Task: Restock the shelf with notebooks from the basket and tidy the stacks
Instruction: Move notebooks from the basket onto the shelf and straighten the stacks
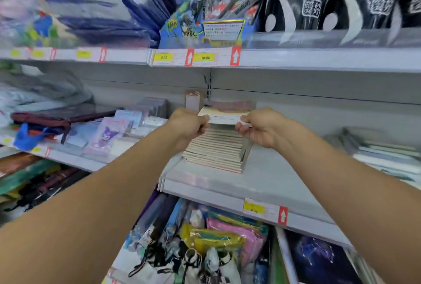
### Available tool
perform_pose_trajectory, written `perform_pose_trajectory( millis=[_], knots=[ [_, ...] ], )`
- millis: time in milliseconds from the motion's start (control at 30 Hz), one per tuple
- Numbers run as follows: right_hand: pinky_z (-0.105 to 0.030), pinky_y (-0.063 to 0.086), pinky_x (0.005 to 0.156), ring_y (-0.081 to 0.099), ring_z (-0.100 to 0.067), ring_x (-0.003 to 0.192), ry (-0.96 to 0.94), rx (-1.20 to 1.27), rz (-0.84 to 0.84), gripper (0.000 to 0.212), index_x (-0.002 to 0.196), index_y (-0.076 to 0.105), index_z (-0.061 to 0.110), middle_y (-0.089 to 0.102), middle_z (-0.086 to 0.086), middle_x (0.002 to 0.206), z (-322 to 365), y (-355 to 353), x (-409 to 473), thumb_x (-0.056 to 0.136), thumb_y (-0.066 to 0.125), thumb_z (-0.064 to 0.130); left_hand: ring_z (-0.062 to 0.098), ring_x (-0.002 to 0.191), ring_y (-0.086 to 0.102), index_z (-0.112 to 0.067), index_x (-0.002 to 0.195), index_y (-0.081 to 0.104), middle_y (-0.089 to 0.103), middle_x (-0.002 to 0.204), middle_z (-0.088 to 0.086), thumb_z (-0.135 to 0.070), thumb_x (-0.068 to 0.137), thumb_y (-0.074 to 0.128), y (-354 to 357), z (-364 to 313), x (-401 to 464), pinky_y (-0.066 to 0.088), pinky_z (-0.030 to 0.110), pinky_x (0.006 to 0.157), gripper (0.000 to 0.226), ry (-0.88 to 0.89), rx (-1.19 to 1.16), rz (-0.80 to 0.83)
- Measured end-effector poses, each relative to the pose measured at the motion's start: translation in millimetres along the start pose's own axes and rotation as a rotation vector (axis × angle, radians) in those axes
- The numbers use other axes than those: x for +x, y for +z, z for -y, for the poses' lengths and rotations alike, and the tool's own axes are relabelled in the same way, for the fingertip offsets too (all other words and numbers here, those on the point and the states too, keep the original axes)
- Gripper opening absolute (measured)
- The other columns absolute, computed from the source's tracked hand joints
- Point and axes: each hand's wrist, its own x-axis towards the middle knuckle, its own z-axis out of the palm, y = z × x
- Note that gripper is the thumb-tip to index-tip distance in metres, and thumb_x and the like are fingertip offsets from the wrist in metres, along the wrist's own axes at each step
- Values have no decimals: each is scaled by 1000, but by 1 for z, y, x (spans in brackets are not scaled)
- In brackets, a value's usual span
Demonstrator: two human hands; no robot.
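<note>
A tall stack of thin notebooks stands on the grey middle shelf, spines toward me. Both my hands hold a small bunch of notebooks just above the top of that stack. My left hand grips the bunch's left end with curled fingers. At the right end, my right hand pinches it between thumb and fingers. A pinkish card or cover leans upright behind the stack. No basket is in view.
Left of the stack lie cartoon sticker packs and pouches. A low pile of books lies at the shelf's right. The upper shelf holds a blue anime box and black bags. Below are packaged items in a bin.
</note>
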Motion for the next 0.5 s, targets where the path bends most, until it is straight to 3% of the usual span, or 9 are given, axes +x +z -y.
perform_pose_trajectory(
  millis=[67,167,233,267,367,400,467,500],
  knots=[
    [-12,41,36,48,-17,61,-42,-65,-32,26,85,50,-3,51,-13,82,6,5,23,99,32,-16,16,68,53,5,97,54,56,85,14,2,93,60,8,-4,21,55,26,72,8,-15,-22,-41],
    [-16,46,39,52,-17,61,-103,-212,-93,17,96,54,-5,51,-11,83,5,13,51,94,44,-18,22,80,61,3,79,53,60,83,13,4,92,59,15,-6,51,51,36,98,15,-45,-36,-117],
    [-18,42,34,48,-17,55,-128,-330,-143,21,80,48,2,49,-12,82,0,11,70,94,46,-14,22,92,64,6,96,54,60,99,12,6,92,58,19,-8,61,51,32,97,6,-57,-104,-112],
    [-20,41,36,47,-19,54,-135,-395,-157,25,75,46,5,50,-15,84,-3,8,79,93,48,-13,23,102,64,7,111,52,57,109,13,7,93,57,21,-7,67,50,30,97,19,-58,-120,-105],
    [-31,47,57,57,-28,67,-198,-662,-239,17,73,53,3,54,-16,84,-14,-1,98,80,63,-8,31,120,56,6,126,46,53,125,16,6,93,55,24,-1,75,47,35,102,35,-13,-67,-116],
    [-34,51,65,62,-31,78,-246,-719,-270,9,83,60,1,56,-15,86,-18,-5,99,79,65,-5,31,120,55,7,131,45,53,128,16,3,93,55,26,1,70,46,35,102,39,-5,-35,-112],
    [-41,57,85,65,-34,100,-401,-697,-290,33,116,63,5,60,-9,104,-35,-15,88,83,63,2,28,126,50,1,143,37,47,142,15,-7,94,58,24,10,55,41,35,107,54,47,35,-102],
    [-44,56,89,65,-31,102,-520,-630,-316,37,121,62,11,60,-6,112,-49,-19,71,85,62,6,25,130,47,-5,148,33,42,148,11,-12,95,58,22,19,45,38,34,108,59,119,77,-115]
  ],
)
